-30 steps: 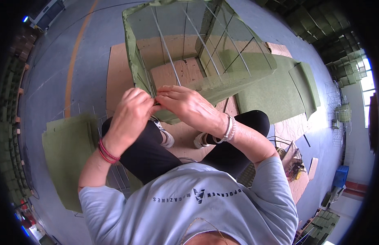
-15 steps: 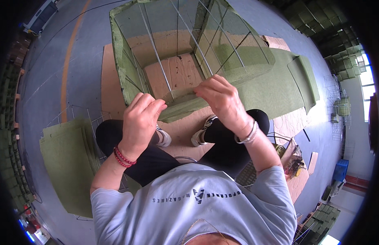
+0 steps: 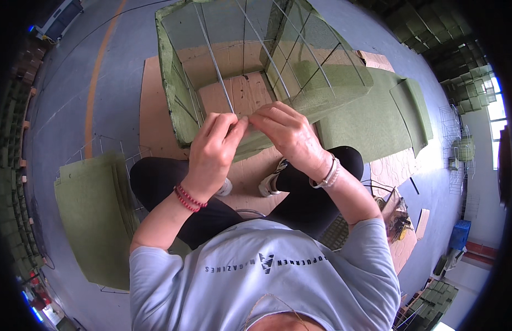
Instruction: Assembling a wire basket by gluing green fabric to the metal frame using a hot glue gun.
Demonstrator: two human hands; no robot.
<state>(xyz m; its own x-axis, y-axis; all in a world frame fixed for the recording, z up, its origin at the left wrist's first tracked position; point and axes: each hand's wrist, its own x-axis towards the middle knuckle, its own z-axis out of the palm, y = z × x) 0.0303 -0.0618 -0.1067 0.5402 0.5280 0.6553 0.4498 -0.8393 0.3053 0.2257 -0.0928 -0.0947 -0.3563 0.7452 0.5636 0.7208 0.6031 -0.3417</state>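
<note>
A wire-frame box covered in green mesh fabric (image 3: 223, 33) stands open-topped on brown cardboard (image 3: 154, 116) in front of me. Both hands meet at its near rim. My left hand (image 3: 214, 149), with a red bead bracelet at the wrist, pinches the green fabric edge against a wire. My right hand (image 3: 289, 135), wearing a pale bracelet, grips the same rim edge right beside it, fingertips touching the left hand's. Thin metal wires (image 3: 214, 55) cross the box's open top. My legs in black trousers and light shoes are under the hands.
Flat green fabric sheets (image 3: 96, 215) lie on a wire grid at my left. More green panels (image 3: 377, 116) lie at the right. Tools and cardboard scraps (image 3: 399, 220) sit by my right leg. Stacked green frames (image 3: 432, 38) line the far right; grey floor surrounds.
The two hands were together, drew apart half a second ago, and have come together again at the box's near rim. The box looks closer and more upright.
</note>
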